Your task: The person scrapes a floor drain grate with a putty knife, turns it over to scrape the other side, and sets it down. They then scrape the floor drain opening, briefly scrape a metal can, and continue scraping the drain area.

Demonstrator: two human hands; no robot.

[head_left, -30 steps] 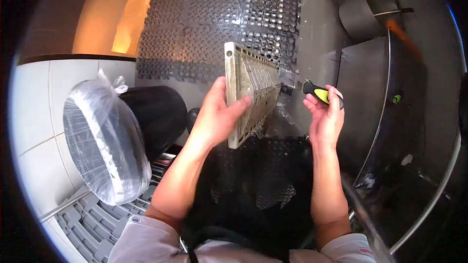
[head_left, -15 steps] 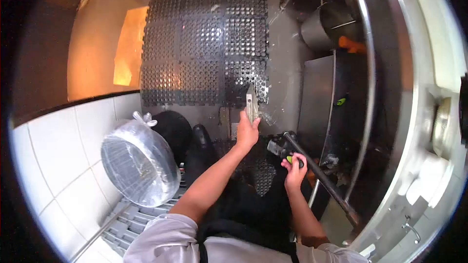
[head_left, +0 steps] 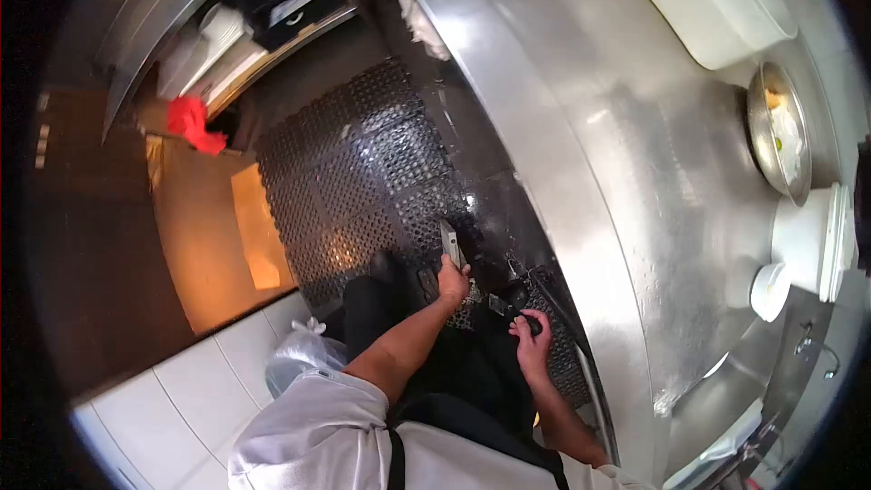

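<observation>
Left hand: the left hand point(head_left: 452, 279) is closed around the near end of a flat metal grate point(head_left: 449, 243), holding it edge-on so it shows only as a thin pale strip pointing away over the floor.
Grate: rigid, narrow from this angle, grey and dull; its slots cannot be made out here. It hangs above the near edge of the floor mat, just left of the counter's front.
Right hand: the right hand point(head_left: 529, 342) is wrapped around a small dark tool point(head_left: 508, 306); the fingers are curled tight on the handle, and the working end is too small to read.
Tool: short and black, held near the counter front, just right of the grate hand and apart from it.
Floor mat: a black rubber mat point(head_left: 363, 181) of square panels pierced with round holes, wet and glossy, lies far and left of the hands.
Counter: a broad brushed steel counter point(head_left: 617, 154) with a rounded front edge curves along the right.
On the counter: a shallow metal bowl point(head_left: 778, 130) and a white tub point(head_left: 810, 241) stand at the far right, near each other.
Left side: white glazed wall tiles point(head_left: 181, 399), a clear plastic bag point(head_left: 295, 358) crinkled beside the arm, and a red cloth point(head_left: 192, 123) far off.
</observation>
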